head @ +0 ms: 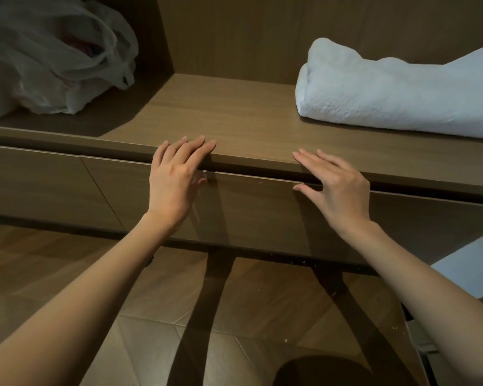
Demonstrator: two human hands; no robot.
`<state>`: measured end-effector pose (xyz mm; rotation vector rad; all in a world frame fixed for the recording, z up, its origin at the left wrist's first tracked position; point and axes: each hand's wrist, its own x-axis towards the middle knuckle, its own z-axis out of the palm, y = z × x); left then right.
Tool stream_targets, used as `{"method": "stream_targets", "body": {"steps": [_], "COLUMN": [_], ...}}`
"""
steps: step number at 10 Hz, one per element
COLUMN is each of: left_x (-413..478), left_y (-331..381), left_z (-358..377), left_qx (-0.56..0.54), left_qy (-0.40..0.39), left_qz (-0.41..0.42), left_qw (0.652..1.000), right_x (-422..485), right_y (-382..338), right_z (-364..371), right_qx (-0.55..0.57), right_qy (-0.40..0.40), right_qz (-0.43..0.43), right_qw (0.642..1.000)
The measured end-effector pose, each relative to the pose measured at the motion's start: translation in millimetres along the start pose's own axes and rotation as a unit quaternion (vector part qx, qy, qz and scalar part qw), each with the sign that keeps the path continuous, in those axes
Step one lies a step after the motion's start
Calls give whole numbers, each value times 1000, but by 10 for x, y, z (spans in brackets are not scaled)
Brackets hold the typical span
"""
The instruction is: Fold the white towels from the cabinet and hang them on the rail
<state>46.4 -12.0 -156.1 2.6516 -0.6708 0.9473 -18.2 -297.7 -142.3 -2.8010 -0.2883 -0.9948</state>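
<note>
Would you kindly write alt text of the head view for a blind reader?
The left hand and right hand, fingers straight, reach the front edge of a shelf, above a drawer. A folded white towel lies on the shelf to the right, untouched; a plastic bag sits at far left.

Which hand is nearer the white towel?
The right hand: the white towel lies on the shelf beyond it, while the left hand is nearer the plastic bag.

Towel (396,98) right on shelf (234,118), bag (53,57) left.

Bare forearms — left hand (173,185) and right hand (338,188) slender, fingers (198,151) short-nailed.
</note>
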Motion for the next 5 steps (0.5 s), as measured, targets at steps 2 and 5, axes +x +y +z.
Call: {"method": "stream_targets", "body": {"steps": [2,5], "left_x": [58,999], "left_y": [88,351], "left_z": [-137,-1220], "left_qx": [-16,-21], "left_qy": [-54,-268], "left_qz": [-37,-95], "left_qw": [998,958], "right_x": [78,1278], "right_y": [-47,-260], "right_z": [-157,-1330], "right_qx": [-38,-37], "right_qy": [-65,-357], "right_qz": [-5,10], "right_qw": [997,933]}}
